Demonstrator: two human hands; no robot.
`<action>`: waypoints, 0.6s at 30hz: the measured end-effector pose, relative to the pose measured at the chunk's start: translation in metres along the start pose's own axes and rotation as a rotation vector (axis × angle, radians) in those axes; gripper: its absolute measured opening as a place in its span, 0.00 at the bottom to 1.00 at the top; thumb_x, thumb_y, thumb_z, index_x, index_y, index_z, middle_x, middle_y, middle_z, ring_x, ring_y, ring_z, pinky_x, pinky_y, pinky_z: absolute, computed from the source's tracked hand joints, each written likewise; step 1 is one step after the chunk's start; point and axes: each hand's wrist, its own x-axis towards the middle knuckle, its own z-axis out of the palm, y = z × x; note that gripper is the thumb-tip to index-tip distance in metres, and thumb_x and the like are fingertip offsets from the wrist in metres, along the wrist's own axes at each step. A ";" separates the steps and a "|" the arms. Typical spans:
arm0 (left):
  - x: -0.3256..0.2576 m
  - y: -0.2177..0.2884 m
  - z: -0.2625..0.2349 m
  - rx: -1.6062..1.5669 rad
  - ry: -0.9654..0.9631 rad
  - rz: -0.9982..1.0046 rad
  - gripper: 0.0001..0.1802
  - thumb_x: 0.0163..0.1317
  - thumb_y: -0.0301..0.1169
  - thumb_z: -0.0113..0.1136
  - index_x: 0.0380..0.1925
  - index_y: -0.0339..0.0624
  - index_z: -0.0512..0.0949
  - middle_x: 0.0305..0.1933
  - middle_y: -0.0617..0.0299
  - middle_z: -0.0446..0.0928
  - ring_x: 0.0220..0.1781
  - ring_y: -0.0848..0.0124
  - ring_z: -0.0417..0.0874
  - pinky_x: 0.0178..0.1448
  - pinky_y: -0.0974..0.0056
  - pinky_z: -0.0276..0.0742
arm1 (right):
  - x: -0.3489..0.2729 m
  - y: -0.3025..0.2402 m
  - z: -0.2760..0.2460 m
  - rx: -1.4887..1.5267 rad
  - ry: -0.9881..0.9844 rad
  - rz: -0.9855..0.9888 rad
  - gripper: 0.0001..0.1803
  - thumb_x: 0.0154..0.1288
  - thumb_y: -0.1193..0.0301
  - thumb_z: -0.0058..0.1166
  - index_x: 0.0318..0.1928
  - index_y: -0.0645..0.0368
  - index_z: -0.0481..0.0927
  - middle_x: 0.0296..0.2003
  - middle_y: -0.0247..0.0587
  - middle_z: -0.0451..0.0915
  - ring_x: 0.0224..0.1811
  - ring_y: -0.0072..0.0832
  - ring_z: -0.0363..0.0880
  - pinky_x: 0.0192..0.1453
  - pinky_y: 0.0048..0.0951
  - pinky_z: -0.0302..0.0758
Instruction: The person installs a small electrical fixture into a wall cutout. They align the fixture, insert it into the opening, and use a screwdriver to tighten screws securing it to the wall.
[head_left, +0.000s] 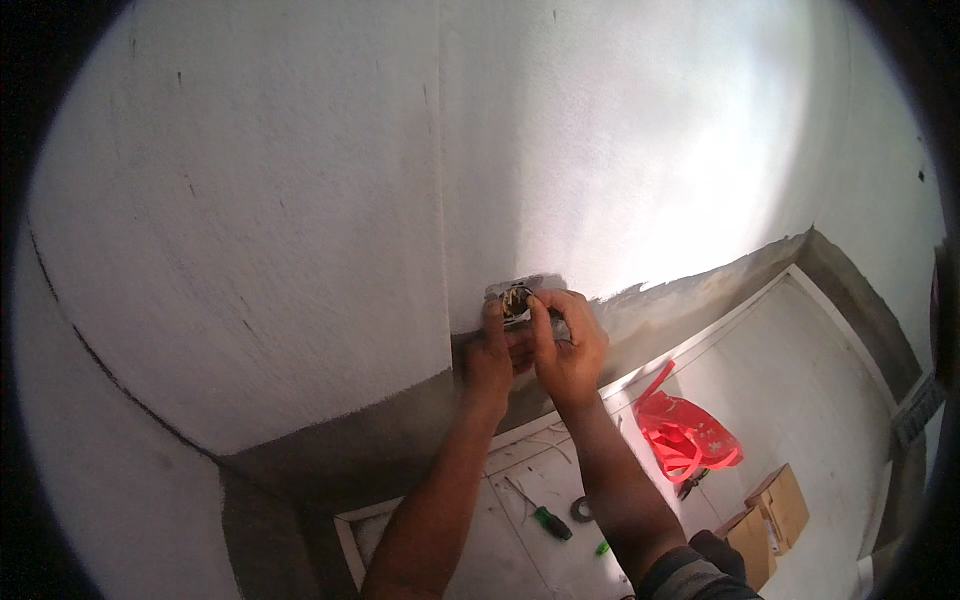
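A small pale frame of an electrical outlet (493, 291) sits at an opening low in the white wall, with yellowish wires (515, 299) showing in its dark middle. My left hand (487, 365) grips its left side, the thumb pressed on the front and the fingers bent underneath. At its right edge my right hand (573, 352) is closed, thumb and forefinger pinched at the frame. Whether a wire or screw is between those fingertips cannot be made out. The hands cover the lower part of the outlet.
Below on the pale tiled floor lie a green-handled screwdriver (552, 523), a dark roll of tape (581, 510), a red bag (690, 430) and opened cardboard boxes (780, 505). A bare grey cement strip (385, 425) runs along the wall's foot, above a white-edged ledge.
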 end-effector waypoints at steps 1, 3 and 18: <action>0.001 0.000 0.001 -0.018 -0.010 0.008 0.43 0.73 0.66 0.41 0.42 0.30 0.83 0.37 0.50 0.86 0.39 0.63 0.89 0.44 0.63 0.83 | 0.004 0.002 0.000 -0.008 -0.021 -0.020 0.04 0.65 0.81 0.61 0.40 0.65 0.82 0.37 0.47 0.84 0.38 0.34 0.84 0.45 0.30 0.79; 0.001 0.000 0.003 0.001 0.012 0.005 0.43 0.73 0.65 0.41 0.41 0.30 0.83 0.37 0.51 0.86 0.38 0.64 0.89 0.43 0.63 0.83 | 0.009 0.005 0.000 -0.019 -0.065 -0.059 0.05 0.65 0.81 0.61 0.41 0.65 0.82 0.38 0.47 0.84 0.39 0.35 0.84 0.46 0.30 0.79; 0.013 -0.010 0.001 -0.107 -0.090 0.022 0.45 0.70 0.68 0.44 0.38 0.28 0.82 0.32 0.52 0.85 0.30 0.68 0.85 0.36 0.66 0.81 | 0.025 0.006 -0.004 -0.083 -0.202 -0.125 0.04 0.64 0.80 0.61 0.40 0.64 0.81 0.36 0.49 0.84 0.38 0.40 0.85 0.43 0.33 0.81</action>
